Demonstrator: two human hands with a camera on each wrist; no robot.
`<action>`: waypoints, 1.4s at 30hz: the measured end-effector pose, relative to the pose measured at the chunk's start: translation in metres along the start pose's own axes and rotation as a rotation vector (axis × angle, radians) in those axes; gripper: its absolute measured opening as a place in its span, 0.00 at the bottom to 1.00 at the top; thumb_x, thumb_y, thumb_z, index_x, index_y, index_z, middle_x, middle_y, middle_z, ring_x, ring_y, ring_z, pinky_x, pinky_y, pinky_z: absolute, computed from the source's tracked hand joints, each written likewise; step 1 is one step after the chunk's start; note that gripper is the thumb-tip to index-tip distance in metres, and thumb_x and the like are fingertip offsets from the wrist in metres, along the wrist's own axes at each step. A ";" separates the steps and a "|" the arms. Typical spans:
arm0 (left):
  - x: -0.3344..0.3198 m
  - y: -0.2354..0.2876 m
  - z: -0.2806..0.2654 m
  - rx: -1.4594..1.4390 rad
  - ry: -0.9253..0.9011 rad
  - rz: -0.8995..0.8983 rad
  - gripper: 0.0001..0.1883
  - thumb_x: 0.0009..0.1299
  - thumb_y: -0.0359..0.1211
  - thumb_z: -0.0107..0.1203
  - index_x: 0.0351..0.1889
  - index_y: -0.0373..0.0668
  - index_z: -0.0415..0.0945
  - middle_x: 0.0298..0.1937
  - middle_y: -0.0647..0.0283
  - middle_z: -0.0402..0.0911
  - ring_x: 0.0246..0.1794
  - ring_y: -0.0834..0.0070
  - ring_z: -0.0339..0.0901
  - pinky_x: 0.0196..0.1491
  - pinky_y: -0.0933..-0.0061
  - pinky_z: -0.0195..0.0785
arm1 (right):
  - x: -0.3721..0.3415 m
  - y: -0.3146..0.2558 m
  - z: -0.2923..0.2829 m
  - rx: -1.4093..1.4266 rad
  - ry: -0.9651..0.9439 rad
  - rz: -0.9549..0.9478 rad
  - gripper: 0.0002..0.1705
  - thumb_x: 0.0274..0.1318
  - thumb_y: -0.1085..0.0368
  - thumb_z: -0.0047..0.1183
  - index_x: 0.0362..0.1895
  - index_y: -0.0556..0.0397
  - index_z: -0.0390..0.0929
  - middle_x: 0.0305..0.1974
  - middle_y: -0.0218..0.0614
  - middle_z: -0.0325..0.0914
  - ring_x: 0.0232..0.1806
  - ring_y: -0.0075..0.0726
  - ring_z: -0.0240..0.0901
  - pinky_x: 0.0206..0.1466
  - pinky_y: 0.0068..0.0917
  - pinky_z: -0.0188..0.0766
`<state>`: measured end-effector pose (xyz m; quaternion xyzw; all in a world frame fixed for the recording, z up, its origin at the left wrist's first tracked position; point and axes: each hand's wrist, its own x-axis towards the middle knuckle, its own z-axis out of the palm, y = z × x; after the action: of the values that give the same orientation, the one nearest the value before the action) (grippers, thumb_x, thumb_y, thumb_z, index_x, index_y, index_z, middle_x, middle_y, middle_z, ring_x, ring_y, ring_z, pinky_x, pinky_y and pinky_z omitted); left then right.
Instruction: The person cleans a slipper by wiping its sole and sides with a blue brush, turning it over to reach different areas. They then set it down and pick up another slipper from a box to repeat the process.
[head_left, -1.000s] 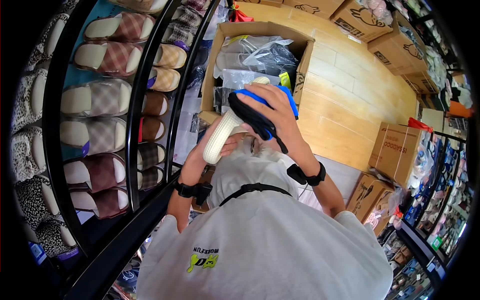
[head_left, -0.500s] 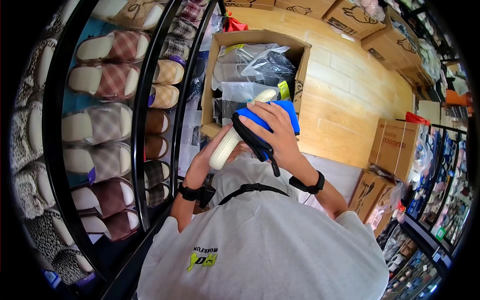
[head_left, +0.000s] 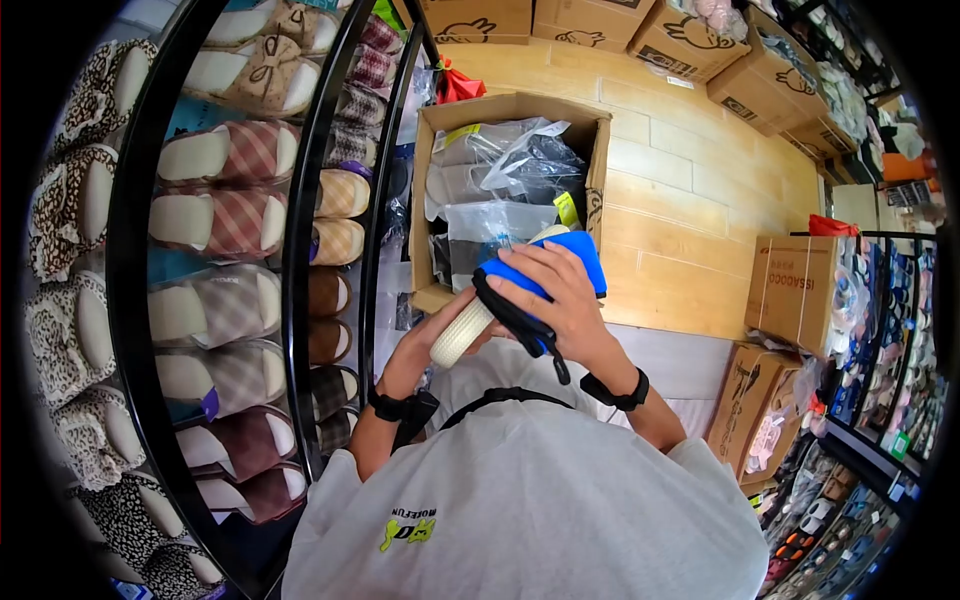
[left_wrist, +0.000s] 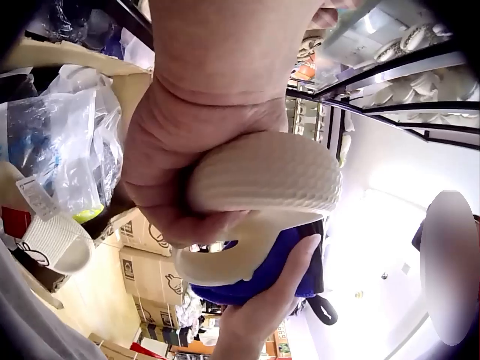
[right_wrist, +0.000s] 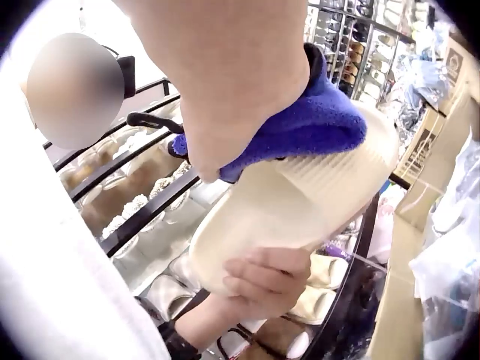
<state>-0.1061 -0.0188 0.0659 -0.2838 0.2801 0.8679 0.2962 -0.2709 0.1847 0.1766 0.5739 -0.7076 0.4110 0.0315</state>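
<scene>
Cream slipper (head_left: 463, 333), gripped at one end by the left hand (head_left: 420, 335). Fingers curled round the edge, fingertips on the flat inner face in the right wrist view. Dimpled sidewall faces up in the head view.

Right hand (head_left: 562, 308) bent over a blue cloth (right_wrist: 315, 129), holding it against the slipper's other end. Thumb is on the cloth in the left wrist view. Cloth has a black border (head_left: 512, 318) and a black loop (head_left: 561, 372) hanging off the wrist side.

Delta, head view: a second ago the black side of the cloth was up, blue only along the edge. Now blue is up, black just on the border. Versus half a second ago, less of the slipper's far end pokes out past the right fingers. Hands, slipper and carton all sit lower in frame; rack and shirt shifted too, so at least part of that is head motion. Left grip looks the same.

Slipper vs hands: held between the two, slanting from left palm up to under the right fingers. Cloth is between right hand and slipper. All of it is in front of the shirt (head_left: 520, 470), by the near edge of the carton (head_left: 423, 180) of bagged goods (head_left: 505, 160). Rack (head_left: 296, 260) on the left.
</scene>
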 end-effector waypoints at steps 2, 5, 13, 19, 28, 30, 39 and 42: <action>-0.002 0.001 0.008 0.024 -0.053 0.015 0.43 0.84 0.74 0.32 0.36 0.45 0.77 0.22 0.70 0.70 0.14 0.78 0.69 0.17 0.76 0.60 | -0.003 0.005 0.000 0.005 0.027 0.064 0.34 0.60 0.50 0.72 0.71 0.38 0.85 0.71 0.41 0.81 0.72 0.52 0.77 0.78 0.59 0.67; -0.006 -0.002 0.014 -0.004 -0.039 0.018 0.36 0.88 0.68 0.35 0.42 0.47 0.79 0.25 0.67 0.73 0.18 0.79 0.72 0.18 0.77 0.61 | -0.011 0.002 0.010 -0.028 0.115 0.139 0.37 0.56 0.50 0.76 0.71 0.39 0.85 0.73 0.43 0.80 0.73 0.55 0.75 0.78 0.58 0.66; -0.038 -0.052 0.017 0.476 0.152 0.666 0.25 0.92 0.45 0.45 0.79 0.42 0.71 0.58 0.62 0.85 0.49 0.80 0.84 0.47 0.79 0.78 | -0.031 -0.004 0.020 -0.059 -0.027 -0.150 0.34 0.61 0.55 0.66 0.73 0.37 0.83 0.74 0.43 0.79 0.74 0.53 0.76 0.79 0.55 0.67; -0.021 -0.029 0.039 0.039 0.068 0.289 0.35 0.87 0.67 0.39 0.51 0.44 0.79 0.24 0.66 0.73 0.13 0.77 0.66 0.13 0.72 0.57 | -0.025 -0.009 0.015 -0.024 0.104 0.125 0.33 0.62 0.56 0.68 0.73 0.37 0.83 0.73 0.43 0.78 0.74 0.56 0.75 0.80 0.60 0.65; -0.068 -0.084 0.009 0.547 0.217 0.630 0.26 0.89 0.26 0.45 0.84 0.37 0.66 0.74 0.51 0.78 0.71 0.67 0.79 0.71 0.71 0.75 | -0.051 -0.028 0.015 -0.087 -0.101 -0.193 0.35 0.59 0.60 0.64 0.74 0.39 0.83 0.75 0.44 0.77 0.76 0.52 0.75 0.80 0.56 0.66; 0.009 -0.104 -0.059 0.058 0.366 0.322 0.31 0.90 0.61 0.42 0.59 0.42 0.79 0.38 0.57 0.85 0.30 0.70 0.84 0.30 0.69 0.80 | -0.048 -0.024 0.007 -0.045 -0.028 -0.050 0.35 0.60 0.61 0.64 0.74 0.39 0.83 0.75 0.43 0.77 0.76 0.53 0.75 0.80 0.57 0.66; -0.086 -0.064 0.050 0.348 0.175 0.536 0.28 0.93 0.36 0.41 0.87 0.36 0.62 0.83 0.58 0.71 0.80 0.71 0.70 0.81 0.69 0.61 | -0.058 -0.046 0.012 -0.138 -0.092 -0.199 0.36 0.62 0.63 0.59 0.77 0.40 0.79 0.75 0.46 0.77 0.76 0.53 0.75 0.81 0.54 0.67; -0.073 -0.076 0.026 0.274 0.126 0.519 0.28 0.92 0.34 0.42 0.87 0.35 0.62 0.84 0.56 0.69 0.82 0.70 0.68 0.83 0.69 0.58 | -0.053 -0.030 0.003 -0.129 -0.138 -0.260 0.36 0.63 0.63 0.58 0.77 0.39 0.78 0.75 0.44 0.77 0.76 0.51 0.75 0.81 0.52 0.67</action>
<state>-0.0148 0.0234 0.1078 -0.2136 0.4757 0.8494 0.0821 -0.2265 0.2246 0.1632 0.6844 -0.6527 0.3167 0.0727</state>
